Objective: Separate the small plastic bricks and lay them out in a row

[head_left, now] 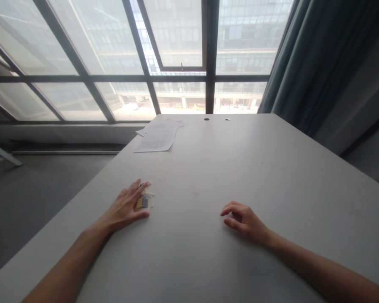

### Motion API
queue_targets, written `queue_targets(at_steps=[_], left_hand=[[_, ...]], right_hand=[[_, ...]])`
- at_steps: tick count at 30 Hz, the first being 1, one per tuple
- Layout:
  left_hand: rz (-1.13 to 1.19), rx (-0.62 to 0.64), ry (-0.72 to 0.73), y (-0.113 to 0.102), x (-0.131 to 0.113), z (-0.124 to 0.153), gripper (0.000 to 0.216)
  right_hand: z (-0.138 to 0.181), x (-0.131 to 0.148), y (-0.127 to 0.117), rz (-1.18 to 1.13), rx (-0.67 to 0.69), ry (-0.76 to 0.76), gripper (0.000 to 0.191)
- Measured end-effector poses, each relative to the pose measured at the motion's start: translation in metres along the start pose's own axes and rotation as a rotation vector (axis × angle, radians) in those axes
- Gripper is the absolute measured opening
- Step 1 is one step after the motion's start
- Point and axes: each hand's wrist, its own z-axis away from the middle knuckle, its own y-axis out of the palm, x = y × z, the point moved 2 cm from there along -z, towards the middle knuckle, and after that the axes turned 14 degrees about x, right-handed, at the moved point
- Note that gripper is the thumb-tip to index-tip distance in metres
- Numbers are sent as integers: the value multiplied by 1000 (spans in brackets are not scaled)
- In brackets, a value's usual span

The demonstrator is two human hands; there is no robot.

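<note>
My left hand [128, 206] lies on the white table with its fingers spread, partly covering a cluster of small pieces. Between thumb and forefinger show yellow and blue-grey pieces [142, 203] packed side by side; too small to name. Some whitish bits [149, 194] lie just beyond them, near the fingertips. What is under the palm is hidden. To the right, apart from the pieces, my right hand [244, 221] rests on its side near the tabletop. Its fingers are loosely curled, with a gap between thumb and forefinger and nothing visible in them.
Printed paper sheets [159, 136] overlap at the table's far left edge. A dark round disc [206, 119] and a small white item [228, 119] sit near the far edge of the table [189, 252]. Windows stand behind; a blue-grey curtain [306, 63] hangs at right.
</note>
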Motion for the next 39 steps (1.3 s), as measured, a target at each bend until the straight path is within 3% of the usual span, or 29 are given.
queue_targets(at_steps=[3, 6, 12, 14, 16, 18, 21, 25, 27, 30, 35, 39], left_hand=[[10, 71, 40, 0, -8, -30, 95], [34, 83, 154, -5, -42, -63, 85], [100, 88, 454, -12, -159, -117, 82], [130, 89, 549, -14, -191, -127, 85], [171, 73, 591, -16, -207, -130, 90], [214, 25, 567, -18, -204, -128, 90], [237, -66, 483, -17, -177, -116, 84], [180, -144, 463, -11, -148, -97, 51], [165, -175, 480, -8, -146, -93, 33], [157, -225, 480, -7, -153, -92, 25], [134, -250, 382, -10, -157, -91, 24], [148, -252, 317, -10, -152, -89, 32]], right_hand=[[-10, -1, 0, 50, -1, -60, 23], [-19, -6, -5, 189, -13, -33, 27], [-40, -27, -14, 669, 17, 140, 92], [-45, -32, -16, 749, 42, 152, 103], [-48, -35, -19, 785, 54, 151, 109], [-50, -36, -21, 798, 65, 134, 114], [-53, -35, -20, 797, 101, 90, 120], [-67, -32, -15, 783, 131, 69, 119], [-77, -32, -12, 779, 134, 65, 113], [-92, -31, -12, 780, 147, 48, 101], [-102, -33, -17, 751, 121, 6, 82], [-94, -34, -23, 637, 4, -52, 70]])
